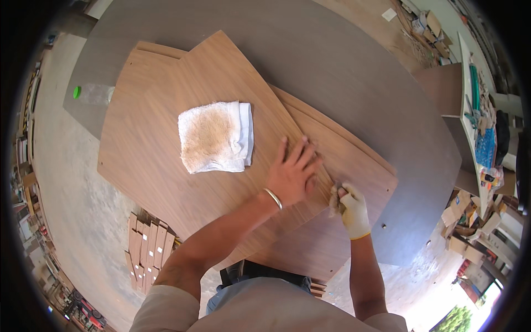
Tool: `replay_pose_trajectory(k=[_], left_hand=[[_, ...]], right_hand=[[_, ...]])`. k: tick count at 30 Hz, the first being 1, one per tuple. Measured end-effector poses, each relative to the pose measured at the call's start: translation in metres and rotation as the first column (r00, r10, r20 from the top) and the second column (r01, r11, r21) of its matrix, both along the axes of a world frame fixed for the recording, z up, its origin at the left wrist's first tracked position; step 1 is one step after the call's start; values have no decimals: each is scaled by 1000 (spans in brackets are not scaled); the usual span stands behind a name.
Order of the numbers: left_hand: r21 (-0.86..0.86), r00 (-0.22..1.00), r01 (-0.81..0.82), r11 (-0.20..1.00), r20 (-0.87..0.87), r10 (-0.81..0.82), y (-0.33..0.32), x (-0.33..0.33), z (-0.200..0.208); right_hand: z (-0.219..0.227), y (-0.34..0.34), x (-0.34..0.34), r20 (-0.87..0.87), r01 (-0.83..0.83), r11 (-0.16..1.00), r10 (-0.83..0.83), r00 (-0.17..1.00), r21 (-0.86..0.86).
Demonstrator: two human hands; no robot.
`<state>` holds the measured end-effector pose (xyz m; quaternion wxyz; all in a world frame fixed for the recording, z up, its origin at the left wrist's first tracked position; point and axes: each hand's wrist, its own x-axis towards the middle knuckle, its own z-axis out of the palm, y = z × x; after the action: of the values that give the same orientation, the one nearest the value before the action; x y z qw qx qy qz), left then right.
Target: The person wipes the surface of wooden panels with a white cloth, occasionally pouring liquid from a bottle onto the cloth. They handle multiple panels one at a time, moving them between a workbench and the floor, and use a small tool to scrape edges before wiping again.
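"What's the biggest thing in front of you?"

"The surface (332, 55), wide and grey, reaching well past everything I'm handling."

"And on it?"

"Brown wood-grain boards (359, 177), laid askew so their corners poke out. Over them lies the top board (265, 110), set at an angle, one corner pointing away from me."

"Anything on that one?"

"A cloth (207, 135), white and folded, with a brownish stain across its middle. It sits left of my left grip (295, 171)."

"How is that grip?"

"Bare and spread, fingers fanned out on the top board, close to its right-hand edge."

"The other?"

"My right grip (354, 210) wears a pale glove with a yellow cuff. It's at the same edge, nearer me, just beside my left."

"Smaller things?"

"A clear bottle (98, 94) at the far left, near the boards. Then the bracelet (273, 198), silvery, on my left wrist, and the bottle's green cap (77, 92)."

"And the smallest?"

"A grey bit (339, 186), pinched in my right grip, too blurred to name."
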<state>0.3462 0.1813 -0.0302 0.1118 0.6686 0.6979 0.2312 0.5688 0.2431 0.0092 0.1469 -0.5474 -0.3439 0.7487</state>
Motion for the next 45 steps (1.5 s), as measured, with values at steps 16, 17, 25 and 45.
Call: replay_pose_trajectory(k=[16, 17, 25, 45], left_hand=[[-42, 921, -341, 939, -214, 325, -3, -108, 4], [-17, 913, -362, 932, -206, 351, 9, -108, 2], [-152, 913, -394, 906, -179, 367, 37, -104, -7], [-119, 795, -602, 790, -179, 579, 28, -171, -2]], right_hand=[[24, 16, -76, 54, -394, 902, 409, 911, -176], [25, 24, -79, 68, -406, 905, 417, 906, -130], [15, 117, -124, 167, -516, 832, 489, 856, 206], [-42, 190, -443, 740, -739, -351, 607, 288, 575]])
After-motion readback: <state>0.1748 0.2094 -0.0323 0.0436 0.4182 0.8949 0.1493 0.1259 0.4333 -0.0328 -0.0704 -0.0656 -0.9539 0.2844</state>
